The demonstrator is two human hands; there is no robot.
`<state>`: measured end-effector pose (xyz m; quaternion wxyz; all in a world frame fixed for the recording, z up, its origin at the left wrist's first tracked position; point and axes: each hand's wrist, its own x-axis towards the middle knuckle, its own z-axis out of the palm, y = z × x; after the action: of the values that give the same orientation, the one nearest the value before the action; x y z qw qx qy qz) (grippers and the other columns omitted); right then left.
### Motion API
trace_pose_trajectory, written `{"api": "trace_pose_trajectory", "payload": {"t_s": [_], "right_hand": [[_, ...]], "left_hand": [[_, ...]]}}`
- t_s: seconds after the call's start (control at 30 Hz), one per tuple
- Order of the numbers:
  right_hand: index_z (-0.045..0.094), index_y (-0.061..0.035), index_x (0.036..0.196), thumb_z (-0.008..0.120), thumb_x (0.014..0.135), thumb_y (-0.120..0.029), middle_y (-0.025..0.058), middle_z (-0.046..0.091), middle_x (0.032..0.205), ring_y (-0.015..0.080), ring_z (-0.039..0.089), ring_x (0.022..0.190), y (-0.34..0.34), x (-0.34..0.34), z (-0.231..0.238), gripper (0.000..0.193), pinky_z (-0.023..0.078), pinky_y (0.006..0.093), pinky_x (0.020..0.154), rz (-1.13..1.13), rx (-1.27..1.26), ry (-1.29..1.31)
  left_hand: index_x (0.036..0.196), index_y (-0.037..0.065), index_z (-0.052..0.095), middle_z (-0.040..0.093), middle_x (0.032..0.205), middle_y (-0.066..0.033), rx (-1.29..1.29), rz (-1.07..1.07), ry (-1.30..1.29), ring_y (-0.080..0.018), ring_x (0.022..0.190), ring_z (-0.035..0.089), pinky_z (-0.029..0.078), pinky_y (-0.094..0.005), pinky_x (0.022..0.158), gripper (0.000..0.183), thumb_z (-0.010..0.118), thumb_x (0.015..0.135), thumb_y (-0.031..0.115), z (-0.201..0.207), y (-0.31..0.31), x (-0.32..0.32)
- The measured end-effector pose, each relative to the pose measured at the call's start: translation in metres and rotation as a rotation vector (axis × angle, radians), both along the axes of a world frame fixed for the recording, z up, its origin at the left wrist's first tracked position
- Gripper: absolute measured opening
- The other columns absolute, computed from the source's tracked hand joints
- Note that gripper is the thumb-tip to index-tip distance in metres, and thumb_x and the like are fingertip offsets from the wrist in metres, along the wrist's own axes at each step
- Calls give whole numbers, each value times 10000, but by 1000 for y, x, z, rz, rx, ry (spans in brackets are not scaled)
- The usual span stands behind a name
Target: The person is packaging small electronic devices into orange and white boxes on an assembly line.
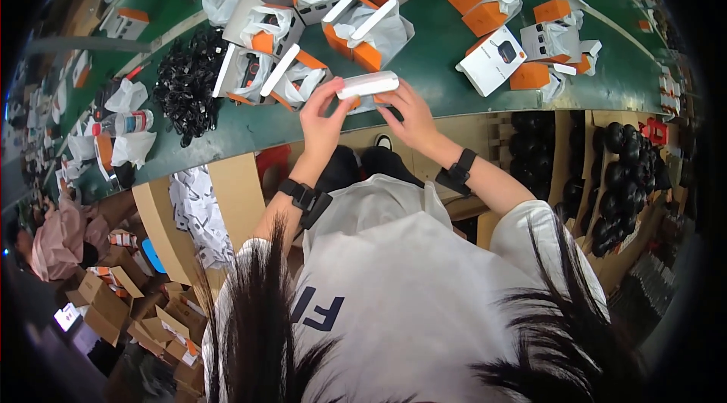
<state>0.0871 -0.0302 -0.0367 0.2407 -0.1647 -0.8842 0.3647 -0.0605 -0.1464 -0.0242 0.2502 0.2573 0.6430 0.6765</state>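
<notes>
Nearest, dark hair point(288, 342) and a white shirt point(409, 274) cover the lap and the tabletop's point(454, 77) near edge. Beyond, the left hand point(324, 119) and right hand point(405, 112) pinch a small white box point(368, 85) by its ends, fingers closed on it; its underside is hidden. Farther off lie open orange-and-white boxes point(363, 28) and a tangle of black cables point(189, 81).
</notes>
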Motion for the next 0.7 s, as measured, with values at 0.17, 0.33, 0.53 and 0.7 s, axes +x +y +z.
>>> {"api": "trace_pose_trajectory", "payload": {"t_s": [0.17,0.33,0.53,0.7], "right_hand": [[566,-31,1060,645,747,-46,137,481,1203,321,432,1173,10,5,-1,323,367,399,951,65,-46,-5],[595,-66,1067,689,730,-85,106,501,1213,237,510,1091,3,6,6,351,443,335,863,-166,-829,318],[650,-116,995,673,735,-74,86,522,1195,220,549,1017,31,5,6,265,467,311,820,74,-253,27],[655,-144,984,663,740,-120,79,515,1200,269,534,1020,35,8,1,245,453,344,837,102,28,14]], "left_hand": [[880,-5,604,568,1130,-124,-107,-293,568,-284,1105,524,431,-351,906,169,669,724,-6,0,-16,-10],[873,-3,612,590,1091,-108,-101,-315,729,-284,1110,516,454,-357,875,166,672,719,7,-2,-16,-17],[873,7,630,598,1074,-103,-106,-361,886,-279,1087,528,463,-360,862,169,672,709,15,-4,-15,-22],[877,19,633,595,1090,-87,-96,-340,1001,-275,1098,516,421,-409,913,174,670,708,39,-8,-17,-17]]}}
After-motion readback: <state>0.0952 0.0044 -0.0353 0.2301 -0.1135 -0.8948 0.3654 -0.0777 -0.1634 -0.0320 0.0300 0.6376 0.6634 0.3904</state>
